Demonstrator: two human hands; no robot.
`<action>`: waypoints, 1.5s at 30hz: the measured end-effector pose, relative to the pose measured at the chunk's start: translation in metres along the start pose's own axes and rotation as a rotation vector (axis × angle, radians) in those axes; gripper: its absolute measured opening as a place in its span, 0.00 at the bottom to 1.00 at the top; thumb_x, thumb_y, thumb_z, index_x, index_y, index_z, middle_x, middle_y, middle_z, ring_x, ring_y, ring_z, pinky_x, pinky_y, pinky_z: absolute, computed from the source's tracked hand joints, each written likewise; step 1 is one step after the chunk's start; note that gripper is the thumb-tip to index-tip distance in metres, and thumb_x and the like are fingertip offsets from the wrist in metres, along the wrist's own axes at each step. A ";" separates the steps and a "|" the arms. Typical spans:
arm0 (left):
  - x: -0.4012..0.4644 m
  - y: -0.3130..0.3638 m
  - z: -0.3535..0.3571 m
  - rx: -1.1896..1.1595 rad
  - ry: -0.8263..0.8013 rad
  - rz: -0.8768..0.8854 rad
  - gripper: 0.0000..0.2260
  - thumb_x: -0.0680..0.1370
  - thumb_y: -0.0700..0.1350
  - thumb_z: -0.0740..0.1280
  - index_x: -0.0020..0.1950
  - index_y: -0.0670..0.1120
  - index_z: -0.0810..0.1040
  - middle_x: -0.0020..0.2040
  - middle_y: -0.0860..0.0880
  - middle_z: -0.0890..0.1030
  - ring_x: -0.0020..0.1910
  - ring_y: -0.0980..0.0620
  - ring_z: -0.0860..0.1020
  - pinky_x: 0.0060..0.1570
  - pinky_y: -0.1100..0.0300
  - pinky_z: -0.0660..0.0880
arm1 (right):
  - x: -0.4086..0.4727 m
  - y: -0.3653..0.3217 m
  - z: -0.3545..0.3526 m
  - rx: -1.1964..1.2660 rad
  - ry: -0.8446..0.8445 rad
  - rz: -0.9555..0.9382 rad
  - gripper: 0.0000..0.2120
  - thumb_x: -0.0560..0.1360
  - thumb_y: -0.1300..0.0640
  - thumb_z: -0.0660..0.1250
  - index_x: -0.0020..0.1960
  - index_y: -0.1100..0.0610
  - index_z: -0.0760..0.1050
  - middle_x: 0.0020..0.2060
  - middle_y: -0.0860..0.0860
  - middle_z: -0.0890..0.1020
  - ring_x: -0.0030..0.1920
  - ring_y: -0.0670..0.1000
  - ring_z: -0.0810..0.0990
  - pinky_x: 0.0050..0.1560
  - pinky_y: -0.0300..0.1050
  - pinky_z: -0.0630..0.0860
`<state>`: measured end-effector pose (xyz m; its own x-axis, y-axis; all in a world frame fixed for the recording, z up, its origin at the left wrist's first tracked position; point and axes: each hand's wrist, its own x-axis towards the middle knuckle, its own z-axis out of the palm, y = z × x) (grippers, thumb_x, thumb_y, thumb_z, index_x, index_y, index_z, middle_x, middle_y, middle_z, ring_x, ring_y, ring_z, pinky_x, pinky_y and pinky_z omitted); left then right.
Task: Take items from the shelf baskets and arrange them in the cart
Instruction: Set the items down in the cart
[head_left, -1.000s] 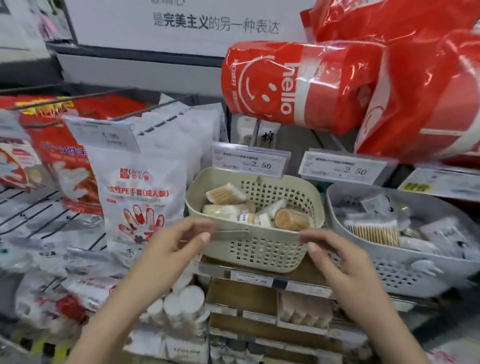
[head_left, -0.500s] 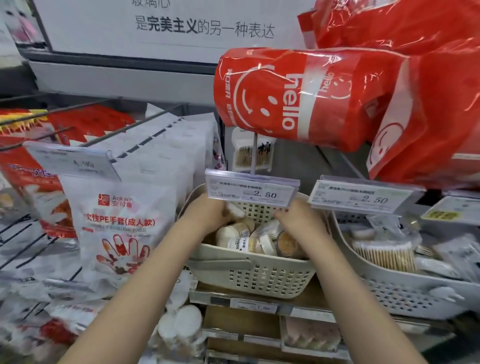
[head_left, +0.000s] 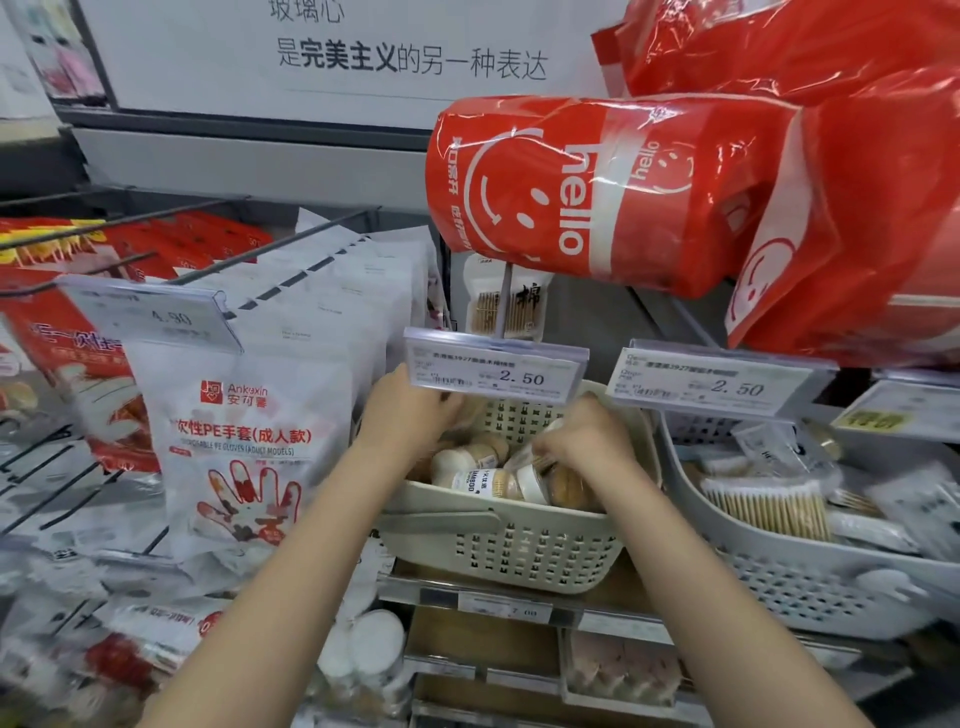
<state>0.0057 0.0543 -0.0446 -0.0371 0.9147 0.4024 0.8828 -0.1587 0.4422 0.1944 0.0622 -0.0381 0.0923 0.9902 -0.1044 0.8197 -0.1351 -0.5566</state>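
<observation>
The left hand (head_left: 410, 415), at ten o'clock in the beige basket (head_left: 498, 551), has its fingers hidden under the price tag (head_left: 496, 371), so I cannot tell its grip. The right hand (head_left: 582, 441), at two o'clock, pinches a toothpick pack (head_left: 524, 460). Best lift that one clear of the tag before reaching for another.

Both bare forearms reach forward and upward from the lower edge of the view, converging slightly. The left hand (head_left: 410, 410) sits higher and farther forward, back of the hand up, its fingers bent down and hidden past the knuckles. The right hand (head_left: 582, 441) lies close beside it, apart, wrist angled down, fingers curled under; what they grip cannot be made out.
</observation>
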 end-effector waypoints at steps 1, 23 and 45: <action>-0.005 0.004 -0.004 -0.108 0.043 -0.048 0.08 0.77 0.49 0.66 0.43 0.46 0.74 0.35 0.54 0.77 0.38 0.50 0.78 0.29 0.62 0.68 | -0.001 0.001 -0.002 0.061 0.036 -0.015 0.09 0.69 0.53 0.73 0.44 0.55 0.74 0.39 0.51 0.80 0.40 0.51 0.80 0.39 0.44 0.78; -0.200 0.047 -0.087 -1.559 0.111 -0.551 0.27 0.68 0.33 0.64 0.65 0.50 0.72 0.58 0.47 0.82 0.55 0.47 0.81 0.46 0.57 0.80 | -0.158 0.033 -0.035 1.528 -0.095 0.134 0.06 0.77 0.61 0.65 0.53 0.58 0.77 0.45 0.54 0.86 0.44 0.51 0.86 0.35 0.43 0.82; -0.493 -0.048 -0.149 -1.616 0.995 -1.031 0.12 0.61 0.27 0.63 0.31 0.39 0.82 0.38 0.37 0.81 0.39 0.45 0.78 0.31 0.61 0.78 | -0.327 -0.066 0.163 1.058 -1.079 0.440 0.09 0.81 0.55 0.59 0.48 0.56 0.76 0.37 0.55 0.86 0.32 0.52 0.85 0.25 0.45 0.79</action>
<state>-0.0879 -0.4448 -0.1448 -0.7548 0.5006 -0.4239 -0.6452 -0.4498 0.6176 0.0177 -0.2580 -0.1019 -0.6023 0.4407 -0.6656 0.0441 -0.8142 -0.5789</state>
